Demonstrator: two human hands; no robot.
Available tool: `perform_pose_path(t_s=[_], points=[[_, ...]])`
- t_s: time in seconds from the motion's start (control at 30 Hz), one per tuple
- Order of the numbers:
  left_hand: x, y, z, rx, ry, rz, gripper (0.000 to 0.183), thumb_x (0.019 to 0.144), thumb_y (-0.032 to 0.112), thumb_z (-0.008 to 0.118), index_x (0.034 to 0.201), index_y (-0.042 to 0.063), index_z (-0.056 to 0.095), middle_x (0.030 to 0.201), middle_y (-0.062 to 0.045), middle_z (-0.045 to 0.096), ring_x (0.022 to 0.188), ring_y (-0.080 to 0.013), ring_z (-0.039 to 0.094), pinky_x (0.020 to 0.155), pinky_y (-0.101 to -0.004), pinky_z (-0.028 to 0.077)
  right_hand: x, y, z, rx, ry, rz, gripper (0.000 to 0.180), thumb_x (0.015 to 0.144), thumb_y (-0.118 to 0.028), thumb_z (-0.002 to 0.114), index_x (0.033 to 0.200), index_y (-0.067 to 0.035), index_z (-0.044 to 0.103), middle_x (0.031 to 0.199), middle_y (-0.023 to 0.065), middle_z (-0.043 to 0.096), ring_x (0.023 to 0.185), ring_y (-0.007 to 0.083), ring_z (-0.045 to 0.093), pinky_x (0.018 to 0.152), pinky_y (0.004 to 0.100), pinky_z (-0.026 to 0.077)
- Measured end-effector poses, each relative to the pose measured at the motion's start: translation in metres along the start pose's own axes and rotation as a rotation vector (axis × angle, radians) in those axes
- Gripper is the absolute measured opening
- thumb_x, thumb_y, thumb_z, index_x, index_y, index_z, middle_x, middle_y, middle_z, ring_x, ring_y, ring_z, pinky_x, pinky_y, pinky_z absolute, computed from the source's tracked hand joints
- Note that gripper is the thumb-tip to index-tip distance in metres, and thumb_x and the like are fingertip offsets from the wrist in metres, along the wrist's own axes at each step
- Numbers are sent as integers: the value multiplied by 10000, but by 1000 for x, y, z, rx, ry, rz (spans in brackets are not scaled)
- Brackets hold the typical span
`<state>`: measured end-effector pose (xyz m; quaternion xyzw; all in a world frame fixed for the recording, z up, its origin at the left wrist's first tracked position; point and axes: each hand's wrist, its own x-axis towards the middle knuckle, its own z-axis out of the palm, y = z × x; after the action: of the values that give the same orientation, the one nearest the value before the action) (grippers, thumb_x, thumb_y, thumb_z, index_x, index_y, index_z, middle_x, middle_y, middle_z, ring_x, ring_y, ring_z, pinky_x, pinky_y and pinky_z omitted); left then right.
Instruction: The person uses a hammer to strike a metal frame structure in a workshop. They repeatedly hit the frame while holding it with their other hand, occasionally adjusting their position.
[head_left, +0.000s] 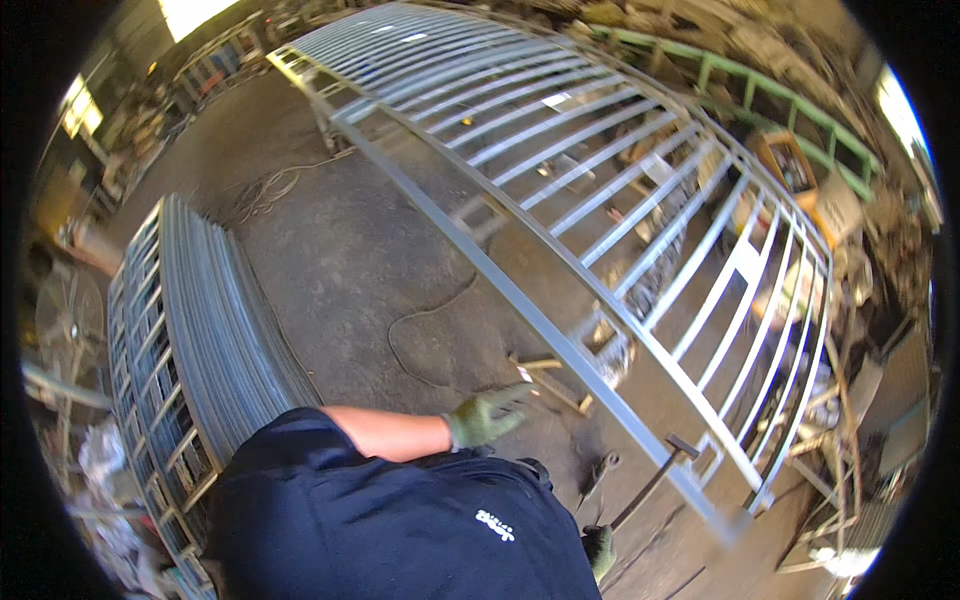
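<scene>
My left hand, in a green work glove, is held out over the concrete floor with its fingers apart and nothing in it. My right hand, also gloved in green and partly hidden by my shirt, grips the handle of a hammer. The hammer's head lies over the near end of a long metal square tube. Beside that tube, a large metal frame with many parallel bars is held up above the floor.
Stacked metal lengths stand on the left beside a barred metal rack. A cable trails over the floor. Behind the frame are a green metal truss, a wooden box and scrap. A standing fan is at the far left.
</scene>
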<state>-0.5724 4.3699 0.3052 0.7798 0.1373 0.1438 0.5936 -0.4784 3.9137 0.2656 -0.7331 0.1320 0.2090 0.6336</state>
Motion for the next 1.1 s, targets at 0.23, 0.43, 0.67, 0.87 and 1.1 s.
perform_pose_path(t_s=[0.23, 0.43, 0.67, 0.87, 1.1], points=[[-62, 5, -225, -122, 643, -5, 648, 1131, -5, 708, 1754, 63, 542, 1647, -118, 697, 1469, -191, 695, 1187, -345, 590, 21, -158, 237, -372, -530, 13, 384, 1202, -317, 663, 1086, 23, 799, 663, 54, 663, 558, 170, 653, 512, 328, 457], [-64, -1, -276, -288, 899, -11, 634, 1137, -35, 702, 1745, 43, 541, 1664, -128, 690, 1445, -201, 723, 1216, -345, 570, 32, -219, 435, -583, -852, 39, 427, 1183, -404, 695, 1184, 3, 825, 652, 97, 703, 474, 178, 624, 458, 329, 442], [-80, -1, -411, -334, 1071, -210, 579, 1187, 67, 651, 1750, 19, 523, 1732, -186, 602, 1545, -304, 654, 1256, -437, 560, 58, -225, 670, -880, -1255, -214, 449, 1158, -467, 738, 1288, -47, 833, 747, 82, 742, 618, 164, 683, 584, 351, 514], [-81, -11, -510, -409, 1311, -183, 577, 1146, -10, 638, 1716, -21, 550, 1634, -160, 668, 1477, -283, 685, 1231, -407, 543, 39, -260, 859, -881, -1326, 140, 404, 1190, -451, 674, 1250, -73, 803, 741, 89, 742, 517, 164, 617, 493, 327, 466], [-110, -105, -668, -429, 1399, -264, 570, 1142, 36, 602, 1710, 3, 566, 1654, -156, 642, 1442, -292, 681, 1231, -466, 550, -11, -243, 1052, -1010, -1270, 148, 419, 1161, -457, 722, 1232, -59, 831, 753, 94, 745, 565, 180, 635, 527, 354, 480]])
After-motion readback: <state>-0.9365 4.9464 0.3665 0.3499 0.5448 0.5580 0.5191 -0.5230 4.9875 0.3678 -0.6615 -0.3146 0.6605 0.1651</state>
